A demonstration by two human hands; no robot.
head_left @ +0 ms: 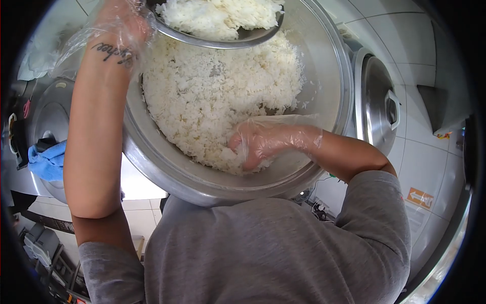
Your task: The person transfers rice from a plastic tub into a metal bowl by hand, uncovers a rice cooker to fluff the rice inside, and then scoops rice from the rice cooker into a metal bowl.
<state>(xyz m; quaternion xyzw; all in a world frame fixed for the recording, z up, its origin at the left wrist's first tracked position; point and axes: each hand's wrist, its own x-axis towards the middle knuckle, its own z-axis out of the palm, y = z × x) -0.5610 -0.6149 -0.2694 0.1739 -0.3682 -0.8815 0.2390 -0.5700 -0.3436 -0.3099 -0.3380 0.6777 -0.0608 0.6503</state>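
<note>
Cooked white rice covers much of the bottom of a large round metal pot. Over the pot's far side is a metal bowl with more rice in it. My left hand, in a clear plastic glove, is at the bowl's left rim, its fingers mostly hidden by the glove's folds and the frame edge. My right hand, also in a clear glove, is down in the rice near the pot's near side, with its fingers curled and their tips hidden in the grains.
A metal lid with a handle stands right of the pot. Another round lid and a blue cloth lie at the left. White tiles and an orange arrow sign are at the right.
</note>
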